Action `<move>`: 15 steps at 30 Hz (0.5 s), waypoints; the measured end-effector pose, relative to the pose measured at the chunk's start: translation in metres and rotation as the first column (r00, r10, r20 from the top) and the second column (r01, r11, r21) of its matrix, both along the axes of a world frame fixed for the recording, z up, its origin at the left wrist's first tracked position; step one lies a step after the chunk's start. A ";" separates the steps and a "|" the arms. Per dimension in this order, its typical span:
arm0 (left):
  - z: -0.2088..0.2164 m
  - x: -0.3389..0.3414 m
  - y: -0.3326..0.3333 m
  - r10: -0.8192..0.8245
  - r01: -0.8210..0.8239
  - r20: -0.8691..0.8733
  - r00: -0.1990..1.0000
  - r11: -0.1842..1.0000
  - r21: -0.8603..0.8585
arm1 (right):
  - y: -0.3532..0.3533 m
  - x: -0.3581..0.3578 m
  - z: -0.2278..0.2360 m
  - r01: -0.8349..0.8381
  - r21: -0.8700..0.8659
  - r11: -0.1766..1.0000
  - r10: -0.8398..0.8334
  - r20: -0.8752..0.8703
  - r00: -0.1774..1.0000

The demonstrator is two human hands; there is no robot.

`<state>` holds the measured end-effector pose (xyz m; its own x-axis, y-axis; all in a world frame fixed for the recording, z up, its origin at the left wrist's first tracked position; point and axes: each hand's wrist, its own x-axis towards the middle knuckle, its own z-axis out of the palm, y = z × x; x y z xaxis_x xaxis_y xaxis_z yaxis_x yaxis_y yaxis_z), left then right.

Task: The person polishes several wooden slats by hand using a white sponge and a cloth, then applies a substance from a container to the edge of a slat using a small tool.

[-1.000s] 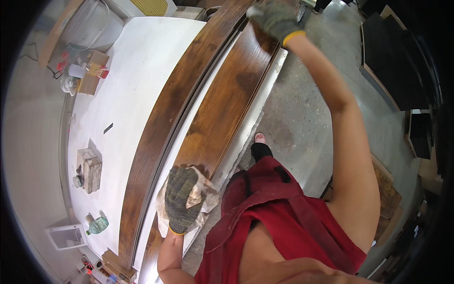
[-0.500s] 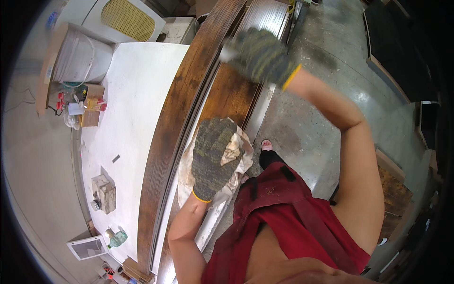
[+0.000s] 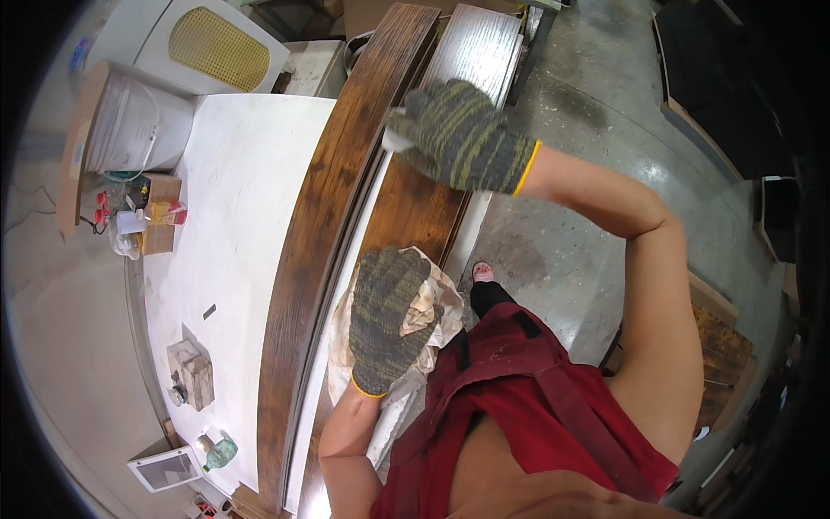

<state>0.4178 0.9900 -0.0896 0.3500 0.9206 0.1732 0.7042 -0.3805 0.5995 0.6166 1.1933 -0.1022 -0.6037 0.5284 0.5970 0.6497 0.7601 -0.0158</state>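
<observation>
My left hand [image 3: 386, 320], in a dark green-grey knit glove with a yellow cuff, rests on a crumpled, brown-stained whitish cloth [image 3: 446, 296]. A fold of this cloth bulges up beside the thumb, gripped by the hand. The cloth lies over the near part of a brown wood-grain board [image 3: 413, 206]. Farther along that board, my right hand [image 3: 467, 138], gloved the same way, is closed round a small white piece [image 3: 398, 138]. Most of this piece is hidden by the fingers, so its kind is unclear. A second brown board [image 3: 316, 225] runs alongside on the left.
Left of the boards is a white tabletop [image 3: 238, 225]. On it stand a white bucket [image 3: 130, 130], several bottles near a cardboard box [image 3: 162, 233], a stained metal can [image 3: 192, 374] and a green plastic bottle [image 3: 220, 451]. Grey concrete floor [image 3: 562, 251] lies to the right.
The view has shifted, so the scene sits a little lower. My right hand, blurred before, is sharper and slightly nearer along the board. My left hand stays on the cloth.
</observation>
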 end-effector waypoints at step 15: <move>0.009 0.004 0.005 -0.007 0.007 0.007 1.000 1.000 -0.009 | 0.165 0.105 0.038 0.500 -0.451 0.739 -0.556 0.010 0.831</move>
